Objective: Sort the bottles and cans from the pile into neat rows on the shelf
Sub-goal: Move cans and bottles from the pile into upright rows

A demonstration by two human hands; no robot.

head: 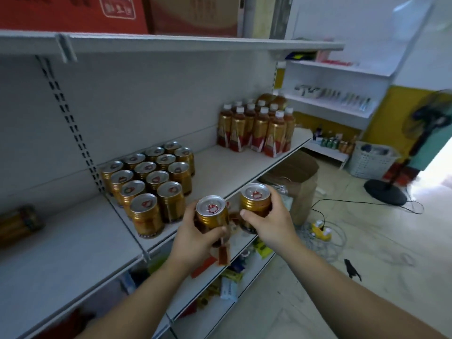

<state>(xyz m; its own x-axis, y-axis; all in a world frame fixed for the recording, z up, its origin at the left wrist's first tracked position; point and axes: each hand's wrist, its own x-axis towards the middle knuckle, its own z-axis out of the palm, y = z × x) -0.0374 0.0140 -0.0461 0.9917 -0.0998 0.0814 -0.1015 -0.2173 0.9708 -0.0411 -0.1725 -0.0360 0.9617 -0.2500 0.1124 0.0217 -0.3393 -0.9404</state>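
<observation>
Left grip grasps 1 gold can, right grip grasps a 2nd can, both just before the shelf edge.

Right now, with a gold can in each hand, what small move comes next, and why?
Probably lower the gold, silver-topped can in the left hand onto the grey metal shelf beside the front row of matching cans: that row holds only two, those behind hold more, and bare shelf lies to its right.
</observation>
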